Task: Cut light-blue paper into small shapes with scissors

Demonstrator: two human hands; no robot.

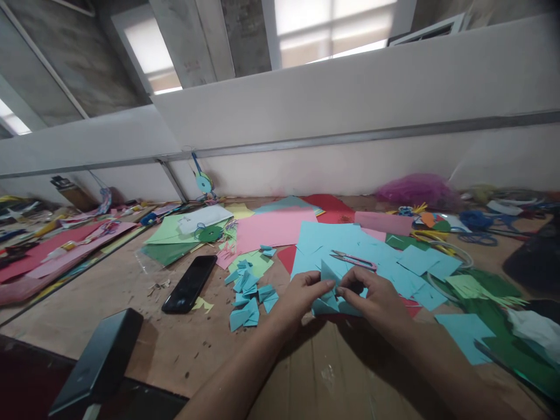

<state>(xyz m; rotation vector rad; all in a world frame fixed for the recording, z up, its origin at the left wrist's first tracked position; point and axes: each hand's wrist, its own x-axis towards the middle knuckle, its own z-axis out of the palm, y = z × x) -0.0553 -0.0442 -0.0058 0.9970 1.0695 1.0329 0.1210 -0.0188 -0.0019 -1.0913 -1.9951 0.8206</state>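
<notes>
Between my two hands is a piece of light-blue paper (pixel 329 273), partly folded, with one corner standing up. My left hand (pixel 306 291) pinches it from the left, thumb and fingers together. From the right, my right hand (pixel 365 291) closes its fingertips on the same paper. Just behind the hands, thread snips (pixel 354 260) with a pink handle lie on a large light-blue sheet (pixel 324 236). A cluster of small folded blue paper pieces (pixel 247 283) sits left of my left hand. Cut blue squares (pixel 417 260) are scattered to the right.
A black phone (pixel 190 284) lies left of the folded pieces, with a dark box-like device (pixel 98 361) at the table's near left edge. Pink sheets (pixel 275 227) and green sheets (pixel 175 230) lie farther back. A purple plastic bag (pixel 415 189) rests by the white partition (pixel 306 116).
</notes>
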